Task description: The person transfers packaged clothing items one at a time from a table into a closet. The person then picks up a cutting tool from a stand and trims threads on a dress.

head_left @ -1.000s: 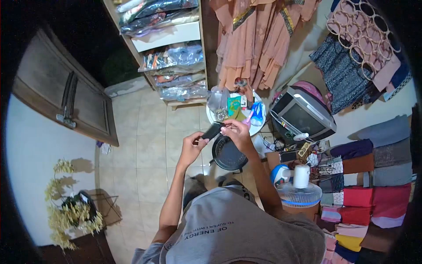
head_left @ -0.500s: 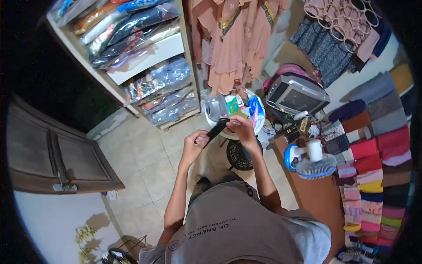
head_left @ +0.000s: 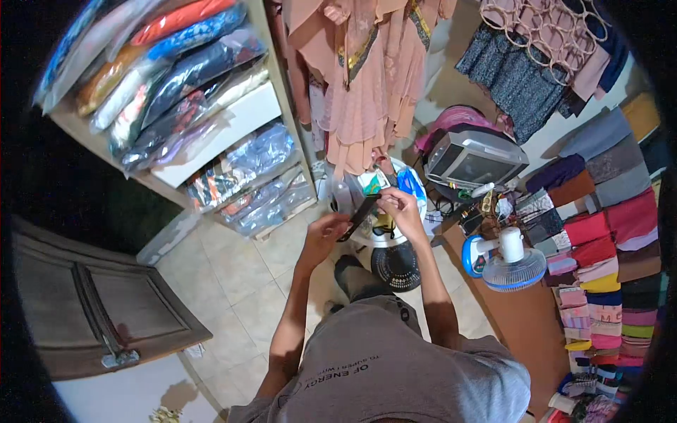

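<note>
A slim, flat black object (head_left: pixel 362 216) is held out in front of my body, slanting up to the right between both hands; its exact kind I cannot make out. My left hand (head_left: pixel 326 236) has its fingers closed around the lower left end. At the upper right end, my right hand (head_left: pixel 402 211) pinches it between thumb and fingers. Behind and below the hands stands a round white table (head_left: pixel 422 204) with a blue packet (head_left: pixel 410 185) and a green-and-white packet (head_left: pixel 371 183) on it. A black round stool (head_left: pixel 396 268) is below my right hand.
Plastic-wrapped clothes fill a shelf (head_left: pixel 300 151) on the left, near a wooden door (head_left: pixel 134 310). Pink garments (head_left: pixel 360 106) hang ahead. On the right are an old television (head_left: pixel 476 158), a fan (head_left: pixel 513 264), a brown surface (head_left: pixel 508 317) and many folded cloths (head_left: pixel 599 233).
The view has shifted, with my body stepping forward toward the table. The black object has turned and now looks narrower. Both hands keep hold of it.
</note>
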Tool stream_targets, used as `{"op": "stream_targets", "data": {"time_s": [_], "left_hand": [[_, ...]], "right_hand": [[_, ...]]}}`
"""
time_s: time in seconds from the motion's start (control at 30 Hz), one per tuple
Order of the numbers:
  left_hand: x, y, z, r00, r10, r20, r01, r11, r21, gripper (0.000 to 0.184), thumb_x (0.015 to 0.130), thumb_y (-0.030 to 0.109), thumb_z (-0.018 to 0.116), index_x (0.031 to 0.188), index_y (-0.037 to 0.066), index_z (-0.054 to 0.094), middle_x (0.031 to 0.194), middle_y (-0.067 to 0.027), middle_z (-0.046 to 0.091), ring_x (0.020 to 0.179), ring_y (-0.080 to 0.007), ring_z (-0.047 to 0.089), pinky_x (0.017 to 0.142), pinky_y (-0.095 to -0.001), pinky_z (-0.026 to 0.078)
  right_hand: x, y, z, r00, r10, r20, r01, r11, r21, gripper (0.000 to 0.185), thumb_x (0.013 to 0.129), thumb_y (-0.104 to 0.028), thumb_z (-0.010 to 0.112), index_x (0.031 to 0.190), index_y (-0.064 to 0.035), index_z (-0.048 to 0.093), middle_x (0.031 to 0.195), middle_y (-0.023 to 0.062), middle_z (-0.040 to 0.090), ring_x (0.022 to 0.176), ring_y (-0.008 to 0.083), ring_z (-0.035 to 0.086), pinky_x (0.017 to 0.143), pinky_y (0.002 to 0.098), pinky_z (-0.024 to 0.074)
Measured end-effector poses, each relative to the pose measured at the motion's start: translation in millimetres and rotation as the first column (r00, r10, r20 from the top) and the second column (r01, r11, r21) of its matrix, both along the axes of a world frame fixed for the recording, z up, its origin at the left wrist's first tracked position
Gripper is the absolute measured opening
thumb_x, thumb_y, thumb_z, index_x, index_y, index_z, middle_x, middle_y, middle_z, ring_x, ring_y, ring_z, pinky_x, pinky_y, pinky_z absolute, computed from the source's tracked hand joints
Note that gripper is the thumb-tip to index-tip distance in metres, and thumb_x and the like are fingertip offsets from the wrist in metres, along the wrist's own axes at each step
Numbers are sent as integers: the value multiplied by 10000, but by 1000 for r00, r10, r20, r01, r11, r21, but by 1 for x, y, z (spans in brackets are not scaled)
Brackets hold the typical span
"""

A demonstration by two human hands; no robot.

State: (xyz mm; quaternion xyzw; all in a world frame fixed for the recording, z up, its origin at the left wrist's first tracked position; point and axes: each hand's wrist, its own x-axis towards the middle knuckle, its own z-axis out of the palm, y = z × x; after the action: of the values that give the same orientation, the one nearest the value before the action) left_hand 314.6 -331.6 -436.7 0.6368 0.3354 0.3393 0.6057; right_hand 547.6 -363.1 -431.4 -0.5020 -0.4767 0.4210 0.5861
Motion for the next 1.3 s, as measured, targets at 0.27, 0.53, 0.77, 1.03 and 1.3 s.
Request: {"op": "stream_targets", "data": {"time_s": [0.27, 0.53, 0.77, 1.03, 1.3], "left_hand": [[87, 139, -15, 986, -129, -109, 159, 926, 343, 350, 1000, 287, 453, 1138, -3, 592, 1062, -79, 638, 969, -158, 595, 842, -291, 463], [189, 278, -68, 904, -161, -396, 427, 353, 832, 345, 879, 208, 507, 1205, 124, 582, 1215, -109, 562, 1155, -304, 499, 986, -448, 360], [195, 425, -127, 564, 246, -788, 714, 335, 615, 433, 841, 230, 522, 1265, 143, 550, 1310, -111, 517, 1201, -322, 461, 1038, -501, 298], [166, 545, -98, 389, 383, -838, 582, 603, 545, 439, 836, 264, 529, 1256, 140, 557, 1267, -126, 543, 1155, -322, 495, 1010, -499, 333], [170, 540, -112, 399, 330, -856, 591, 621, 515, 449, 830, 297, 535, 1248, 136, 565, 1225, -141, 569, 1109, -322, 529, 981, -497, 367]], "right_hand": [[57, 64, -9, 975, -221, 39, 222, 975, -22, 167, 824, -81, 684, 946, 26, 645, 768, 9, 623, 724, 68, 563, 639, 217, 436], [84, 93, -19, 939, -274, 206, 278, 960, 8, 157, 851, 20, 621, 1008, 19, 635, 845, 41, 646, 744, 108, 617, 659, 244, 505], [80, 113, -11, 921, -388, -26, 381, 914, -136, 138, 840, -20, 657, 974, 12, 643, 832, 19, 643, 735, 89, 589, 676, 240, 488], [89, 134, -2, 853, -518, -61, 495, 841, -220, 135, 853, 15, 629, 987, 6, 647, 831, 27, 639, 745, 90, 601, 683, 234, 503], [90, 153, -19, 841, -525, -130, 495, 843, -210, 113, 863, 8, 619, 973, 5, 642, 825, 27, 650, 712, 88, 592, 681, 228, 484]]}}
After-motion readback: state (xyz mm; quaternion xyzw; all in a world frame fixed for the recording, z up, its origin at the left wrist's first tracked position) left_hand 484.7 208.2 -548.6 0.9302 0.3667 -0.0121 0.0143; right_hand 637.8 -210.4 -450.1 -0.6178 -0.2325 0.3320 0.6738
